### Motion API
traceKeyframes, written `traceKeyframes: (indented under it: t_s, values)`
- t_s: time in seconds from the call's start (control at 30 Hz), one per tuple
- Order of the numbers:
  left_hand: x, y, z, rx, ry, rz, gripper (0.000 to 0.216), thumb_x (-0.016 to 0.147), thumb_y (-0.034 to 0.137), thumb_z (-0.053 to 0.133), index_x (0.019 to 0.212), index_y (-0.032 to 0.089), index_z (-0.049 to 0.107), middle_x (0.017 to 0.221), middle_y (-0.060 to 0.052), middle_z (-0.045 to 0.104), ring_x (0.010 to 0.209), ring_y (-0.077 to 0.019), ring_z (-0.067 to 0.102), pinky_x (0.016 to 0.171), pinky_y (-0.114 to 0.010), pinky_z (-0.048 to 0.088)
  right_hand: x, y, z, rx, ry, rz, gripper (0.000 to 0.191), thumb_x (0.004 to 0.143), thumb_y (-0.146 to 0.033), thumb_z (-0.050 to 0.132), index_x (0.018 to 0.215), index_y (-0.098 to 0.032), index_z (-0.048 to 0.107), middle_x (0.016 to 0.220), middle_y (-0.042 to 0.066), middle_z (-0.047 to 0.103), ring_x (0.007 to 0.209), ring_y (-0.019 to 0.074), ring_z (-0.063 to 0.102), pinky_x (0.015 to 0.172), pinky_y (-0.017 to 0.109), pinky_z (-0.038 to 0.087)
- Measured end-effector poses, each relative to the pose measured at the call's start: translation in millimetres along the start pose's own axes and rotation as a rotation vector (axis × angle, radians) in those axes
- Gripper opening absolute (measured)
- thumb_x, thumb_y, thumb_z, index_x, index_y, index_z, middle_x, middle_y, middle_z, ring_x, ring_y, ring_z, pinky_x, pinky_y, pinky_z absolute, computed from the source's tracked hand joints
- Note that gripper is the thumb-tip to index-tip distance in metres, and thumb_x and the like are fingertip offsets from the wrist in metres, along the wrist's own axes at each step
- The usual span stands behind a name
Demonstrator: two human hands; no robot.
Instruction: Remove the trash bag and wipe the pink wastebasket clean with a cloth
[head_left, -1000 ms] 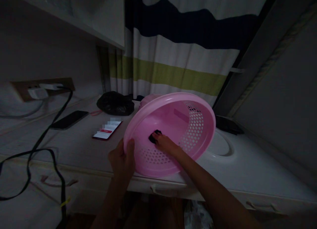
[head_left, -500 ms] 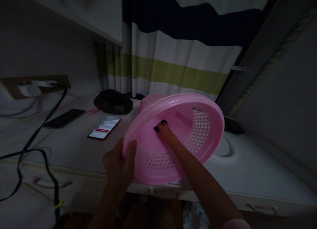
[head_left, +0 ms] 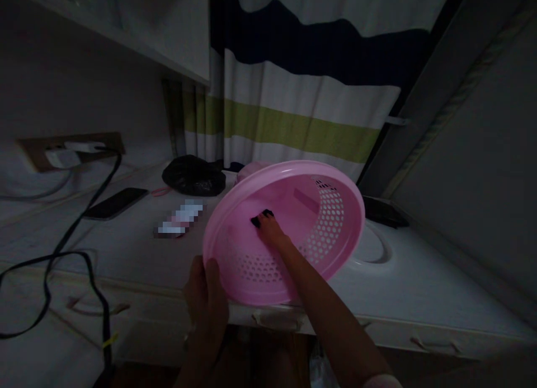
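Note:
A round pink perforated plastic basket (head_left: 335,209) is tilted on its side over the front edge of a white desk (head_left: 419,287), its opening facing me. My left hand (head_left: 207,298) grips the basket's lower left rim, fingers closed around it. My right hand (head_left: 271,231) reaches inside the basket and presses a small dark thing (head_left: 260,217) against the basket's bottom; I cannot make out what that thing is.
On the desk to the left lie a lit phone (head_left: 180,223), a dark phone (head_left: 115,203) and a black bag (head_left: 193,176). A black cable (head_left: 71,237) runs from a wall socket (head_left: 69,150). A striped curtain (head_left: 302,113) hangs behind.
My left hand has slid down the rim to the basket's lower left. My right hand with the dark thing moved slightly left inside the basket. The view shifted a little.

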State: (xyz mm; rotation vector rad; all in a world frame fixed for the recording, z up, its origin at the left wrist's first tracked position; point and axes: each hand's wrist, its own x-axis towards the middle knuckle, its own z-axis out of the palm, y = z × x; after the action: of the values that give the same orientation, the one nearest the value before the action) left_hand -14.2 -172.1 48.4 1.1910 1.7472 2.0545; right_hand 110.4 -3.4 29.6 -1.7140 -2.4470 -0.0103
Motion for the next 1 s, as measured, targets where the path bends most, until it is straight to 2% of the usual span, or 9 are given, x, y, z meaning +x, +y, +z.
traceKeyframes:
  t_s: [0.1,0.2,0.37,0.5,0.63,0.77,0.9,1.0]
  values:
    - [-11.9,-13.4,1.3,0.018,-0.098,0.029,0.031,0.081,0.038,0.035,0.060,0.018,0.043,0.046,0.003,0.039,0.044,-0.0104,0.039,0.039,-0.021,0.027,-8.2,-4.9,-2.3,0.010,-0.004,-0.022,0.038,0.078,-0.009,0.041,0.116,-0.005,0.048,0.121,0.017,0.050,0.114,0.0206,0.044,0.098,0.032,0.028]
    - [-7.9,-17.3,2.7,0.058,-0.029,0.101,0.032,0.082,0.037,0.034,0.059,0.017,0.044,0.047,0.001,0.042,0.044,-0.0113,0.042,0.040,-0.022,0.028,-24.2,-8.9,-5.9,0.021,-0.026,-0.075,0.042,0.078,-0.008,0.041,0.120,-0.008,0.044,0.122,0.014,0.050,0.110,0.0187,0.047,0.092,0.028,0.034]
    - [12.7,-2.5,2.4,0.131,-0.039,0.242,0.032,0.080,0.037,0.039,0.056,0.017,0.045,0.041,0.003,0.040,0.038,-0.0095,0.039,0.039,-0.020,0.027,-55.8,-2.8,-14.6,0.044,-0.090,-0.204,0.048,0.080,-0.007,0.037,0.128,-0.010,0.034,0.120,0.014,0.052,0.103,0.0177,0.052,0.087,0.027,0.038]
    - [20.6,9.3,5.1,0.144,-0.065,0.355,0.032,0.080,0.035,0.040,0.054,0.017,0.044,0.037,0.004,0.036,0.034,-0.0078,0.037,0.038,-0.019,0.026,-66.8,19.0,-20.0,-0.021,-0.117,-0.239,0.045,0.078,-0.008,0.042,0.123,-0.008,0.041,0.124,0.016,0.048,0.110,0.0203,0.048,0.092,0.030,0.035]
    - [23.1,14.8,8.3,0.108,-0.102,0.433,0.032,0.080,0.035,0.040,0.055,0.016,0.045,0.036,0.005,0.035,0.031,-0.0067,0.035,0.035,-0.018,0.024,-53.3,44.0,-19.8,-0.132,-0.078,-0.145,0.038,0.080,-0.004,0.039,0.116,-0.010,0.050,0.122,0.014,0.051,0.116,0.0194,0.043,0.099,0.033,0.029]
    - [23.6,16.1,10.6,0.084,-0.163,0.435,0.034,0.081,0.038,0.038,0.058,0.015,0.048,0.035,0.005,0.036,0.031,-0.0066,0.035,0.034,-0.018,0.025,-20.8,56.9,-10.8,-0.149,-0.041,-0.080,0.040,0.079,-0.003,0.038,0.117,-0.008,0.050,0.124,0.016,0.048,0.118,0.0197,0.042,0.101,0.034,0.025]
    - [23.3,12.1,14.9,0.081,-0.145,0.396,0.038,0.080,0.043,0.038,0.057,0.015,0.049,0.035,0.005,0.035,0.031,-0.0069,0.034,0.033,-0.019,0.024,4.1,52.9,2.3,-0.108,-0.045,-0.095,0.042,0.078,-0.009,0.044,0.120,-0.007,0.046,0.127,0.014,0.047,0.119,0.0195,0.040,0.103,0.032,0.023]
    - [22.2,10.2,17.8,0.084,-0.114,0.360,0.040,0.079,0.046,0.038,0.054,0.016,0.047,0.035,0.005,0.033,0.031,-0.0068,0.033,0.033,-0.019,0.023,3.4,39.7,6.8,-0.063,-0.038,-0.099,0.047,0.080,-0.012,0.040,0.126,-0.009,0.039,0.132,0.012,0.041,0.122,0.0181,0.036,0.103,0.031,0.024]
